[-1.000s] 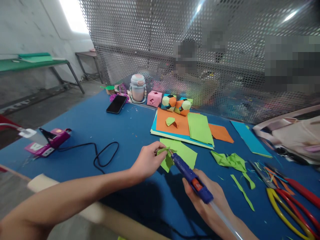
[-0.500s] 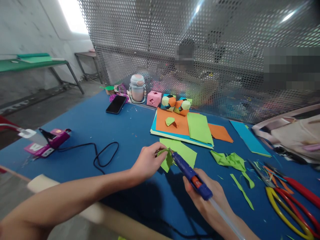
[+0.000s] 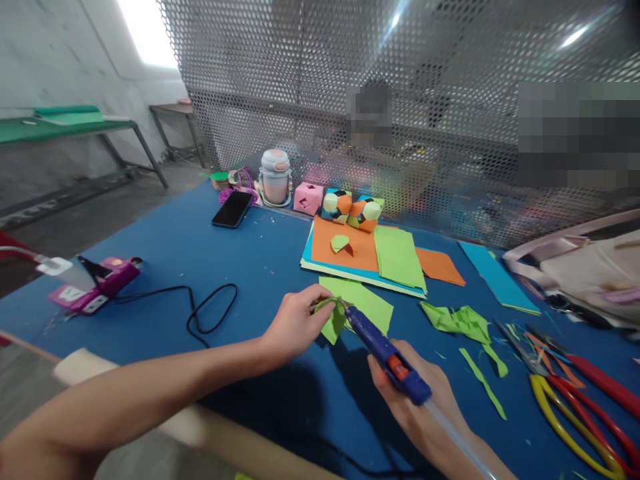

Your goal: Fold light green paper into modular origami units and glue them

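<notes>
Between its thumb and fingers, my left hand pinches a small folded piece of green paper. My right hand is wrapped round a blue hot glue gun with a clear glue stick out of its back. The gun's nozzle meets the upper edge of the folded paper, or is very close to it. Beneath lies a flat sheet of green paper. Behind it, a stack of coloured paper has a small curled green cutout on top.
Scissors and crumpled green scraps lie at the right, near a light bag. Paper balls, a pink box, a bottle and a phone stand along the back. A purple power strip trails a black cord.
The glue gun and my right hand have shifted slightly to the right and down. My left hand and the folded paper stay in place.
</notes>
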Demonstrator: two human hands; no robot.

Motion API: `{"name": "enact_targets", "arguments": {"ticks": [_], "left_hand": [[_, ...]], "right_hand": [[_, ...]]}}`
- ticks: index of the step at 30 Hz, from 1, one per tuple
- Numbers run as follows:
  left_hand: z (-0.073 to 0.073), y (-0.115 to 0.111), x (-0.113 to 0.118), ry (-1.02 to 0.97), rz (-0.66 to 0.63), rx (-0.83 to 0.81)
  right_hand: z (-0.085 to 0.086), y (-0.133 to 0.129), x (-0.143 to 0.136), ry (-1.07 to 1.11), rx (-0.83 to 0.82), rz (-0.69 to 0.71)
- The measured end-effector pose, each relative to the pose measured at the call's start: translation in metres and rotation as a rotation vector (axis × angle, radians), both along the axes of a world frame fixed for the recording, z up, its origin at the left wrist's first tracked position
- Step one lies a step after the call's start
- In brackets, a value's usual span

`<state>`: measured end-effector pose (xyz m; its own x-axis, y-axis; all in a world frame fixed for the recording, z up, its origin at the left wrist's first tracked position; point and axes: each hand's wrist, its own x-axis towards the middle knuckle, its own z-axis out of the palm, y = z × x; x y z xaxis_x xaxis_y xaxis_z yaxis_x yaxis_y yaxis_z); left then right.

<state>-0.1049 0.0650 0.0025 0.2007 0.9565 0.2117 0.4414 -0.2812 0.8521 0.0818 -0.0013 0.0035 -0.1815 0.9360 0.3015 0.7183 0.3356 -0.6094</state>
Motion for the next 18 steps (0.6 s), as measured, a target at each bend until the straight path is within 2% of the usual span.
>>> {"name": "enact_targets", "arguments": {"ticks": [7, 13, 18], "left_hand": [[-0.0010, 0.0002, -0.0005, -0.007, 0.002, 0.015], [0.0006, -0.0003, -0.0006, -0.013, -0.010, 0.024], [-0.0003, 0.0004, -0.0003, -0.013, -0.016, 0.041]], "right_hand": [[0.0033, -0.0009, 0.0008, -0.004, -0.008, -0.028], [0.0063, -0.0012, 0.0016, -0.036, 0.029, 0.038], [0.0039, -0.0009, 0.0004, 0.019, 0.013, -0.014]]}}
